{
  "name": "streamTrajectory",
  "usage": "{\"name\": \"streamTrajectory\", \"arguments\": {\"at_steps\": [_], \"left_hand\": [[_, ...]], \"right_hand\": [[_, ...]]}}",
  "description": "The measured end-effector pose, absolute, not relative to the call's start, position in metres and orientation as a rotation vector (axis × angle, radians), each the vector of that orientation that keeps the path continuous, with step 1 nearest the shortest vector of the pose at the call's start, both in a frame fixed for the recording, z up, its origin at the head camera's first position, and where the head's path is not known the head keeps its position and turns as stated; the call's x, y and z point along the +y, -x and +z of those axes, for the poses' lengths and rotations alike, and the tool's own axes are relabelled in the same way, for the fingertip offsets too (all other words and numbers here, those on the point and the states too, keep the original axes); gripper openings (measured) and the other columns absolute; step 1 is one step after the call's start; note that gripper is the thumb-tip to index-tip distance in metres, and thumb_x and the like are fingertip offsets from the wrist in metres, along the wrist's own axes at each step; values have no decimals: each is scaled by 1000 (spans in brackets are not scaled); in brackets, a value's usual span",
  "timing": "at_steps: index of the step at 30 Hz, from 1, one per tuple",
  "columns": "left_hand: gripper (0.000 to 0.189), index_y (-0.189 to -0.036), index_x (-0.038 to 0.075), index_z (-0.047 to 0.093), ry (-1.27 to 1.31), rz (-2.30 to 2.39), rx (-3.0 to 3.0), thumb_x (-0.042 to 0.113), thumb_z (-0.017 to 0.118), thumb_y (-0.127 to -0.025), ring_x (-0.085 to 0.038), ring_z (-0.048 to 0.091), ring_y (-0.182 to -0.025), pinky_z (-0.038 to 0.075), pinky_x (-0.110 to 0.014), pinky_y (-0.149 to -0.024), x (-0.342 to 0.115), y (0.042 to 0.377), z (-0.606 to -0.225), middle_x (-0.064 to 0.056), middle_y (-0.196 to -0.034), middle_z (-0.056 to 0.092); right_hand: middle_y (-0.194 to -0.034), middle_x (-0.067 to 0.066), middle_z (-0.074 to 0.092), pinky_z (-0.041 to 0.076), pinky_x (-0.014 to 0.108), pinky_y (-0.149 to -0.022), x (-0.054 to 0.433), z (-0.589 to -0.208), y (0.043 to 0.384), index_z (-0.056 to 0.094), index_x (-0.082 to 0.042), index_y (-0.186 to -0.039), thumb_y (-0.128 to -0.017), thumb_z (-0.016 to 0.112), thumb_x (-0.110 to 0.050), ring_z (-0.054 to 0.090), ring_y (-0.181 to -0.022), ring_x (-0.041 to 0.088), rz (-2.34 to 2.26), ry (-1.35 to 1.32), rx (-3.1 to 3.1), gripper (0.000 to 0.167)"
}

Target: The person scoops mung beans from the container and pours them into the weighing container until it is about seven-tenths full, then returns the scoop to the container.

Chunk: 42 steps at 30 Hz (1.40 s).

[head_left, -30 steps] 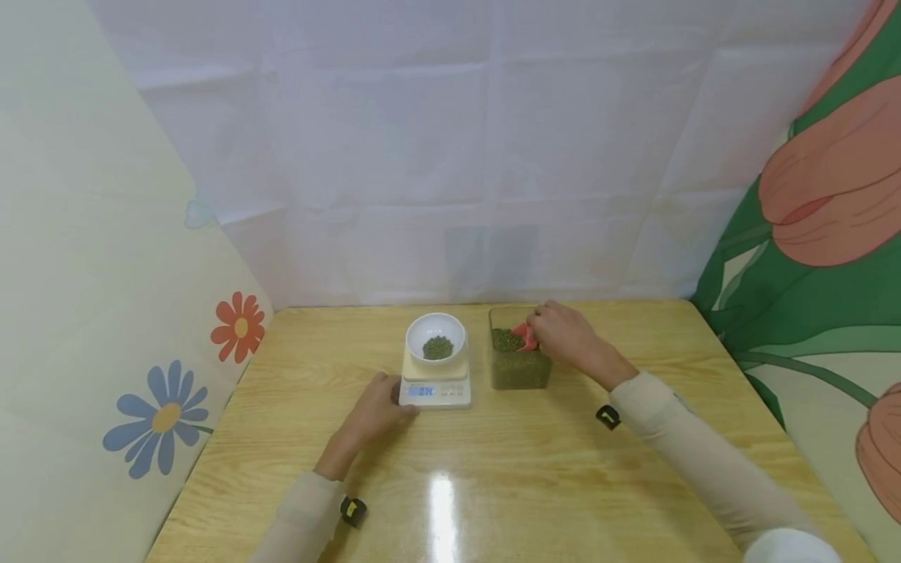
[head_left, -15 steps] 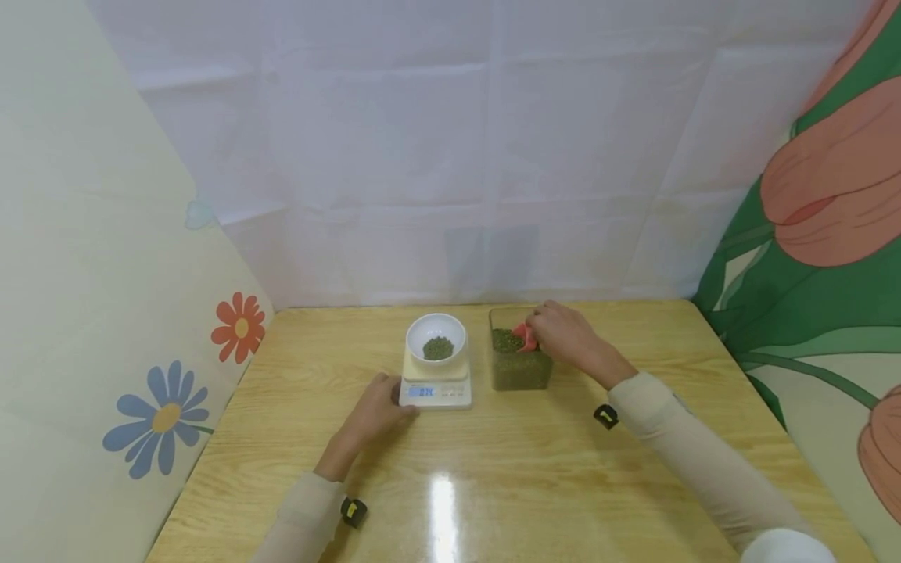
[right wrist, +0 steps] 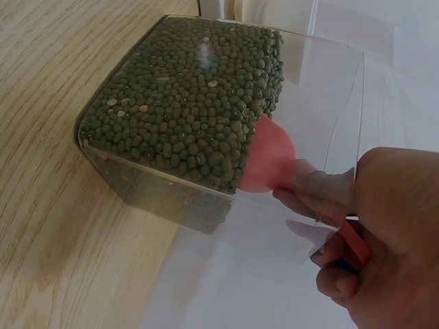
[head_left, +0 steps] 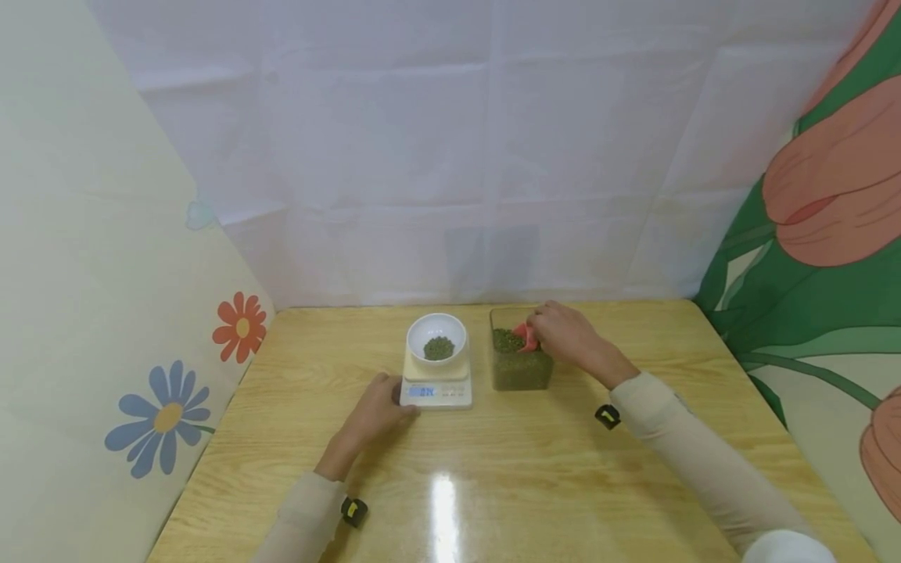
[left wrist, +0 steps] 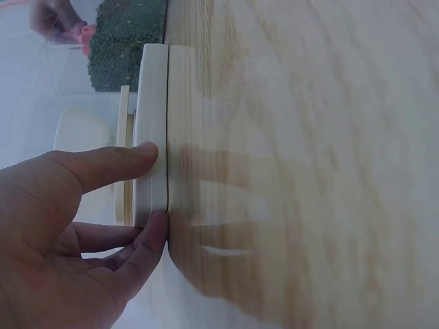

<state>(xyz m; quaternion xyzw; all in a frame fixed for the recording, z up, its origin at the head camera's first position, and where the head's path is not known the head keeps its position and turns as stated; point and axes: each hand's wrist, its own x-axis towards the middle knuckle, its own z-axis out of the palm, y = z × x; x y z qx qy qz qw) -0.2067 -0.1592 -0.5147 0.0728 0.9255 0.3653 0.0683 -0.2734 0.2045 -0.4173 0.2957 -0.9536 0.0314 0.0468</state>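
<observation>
Right fingers (right wrist: 317,186) grip the scoop (right wrist: 267,157) (left fingers (left wrist: 127,164) hold the scale (left wrist: 153,113)).

Your head view has drifted slightly since a second ago: the digital kitchen scale (head_left: 450,401), the clear mung-bean container (head_left: 521,375) and the blue wall flower (head_left: 167,417) now sit marginally farther right.

High forward-down head view, close wrist views, beans (right wrist: 185,103) shared
</observation>
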Motion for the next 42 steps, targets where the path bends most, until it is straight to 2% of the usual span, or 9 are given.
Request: {"name": "streamTrajectory", "arguments": {"at_steps": [9, 19, 24, 27, 35, 42], "left_hand": [[50, -130, 0, 71, -214, 1111, 2778, 19, 87, -86, -21, 54, -96, 56, -42, -90, -159, 207, -515, -10, -109, 60], [50, -130, 0, 72, -209, 1096, 2788, 19, 88, -86, -21, 54, -97, 56, -43, -92, -158, 208, -515, -10, -110, 60], [52, -131, 0, 71, -218, 1097, 2792, 19, 88, -86, -21, 55, -97, 56, -44, -93, -159, 209, -516, -10, -110, 60], [52, -131, 0, 71, -222, 1099, 2792, 19, 89, -86, -21, 55, -97, 56, -45, -94, -159, 209, -517, -10, -110, 60], [51, -131, 0, 72, -237, 1091, 2801, 18, 89, -86, -20, 54, -98, 56, -45, -94, -159, 210, -516, -9, -108, 61], [53, -132, 0, 71, -229, 1100, 2792, 17, 89, -85, -21, 54, -97, 57, -44, -93, -159, 209, -517, -9, -108, 61]], "right_hand": [[-94, 7, 76, 59, 50, -93, 206, -417, 273, 75, -12, -78, -83, 75, 14, 67, -94, 31, 149, -912, -2896, 27], [-100, 12, 77, 59, 50, -96, 208, -416, 271, 76, -9, -85, -84, 73, 16, 68, -104, 36, 128, -906, -2883, 25], [-103, 14, 77, 59, 50, -94, 210, -417, 272, 78, -4, -96, -91, 71, 9, 68, -101, 36, 146, -919, -2873, 15], [-103, 14, 77, 59, 50, -95, 211, -417, 274, 78, -3, -97, -94, 70, 4, 68, -100, 35, 175, -933, -2871, 11], [-102, 14, 77, 59, 50, -92, 214, -418, 275, 78, -2, -99, -96, 68, 4, 68, -96, 35, 228, -958, -2853, 11], [-104, 15, 77, 58, 51, -97, 218, -418, 274, 78, -2, -101, -96, 69, 3, 69, -101, 35, 263, -954, -2861, 11]]}}
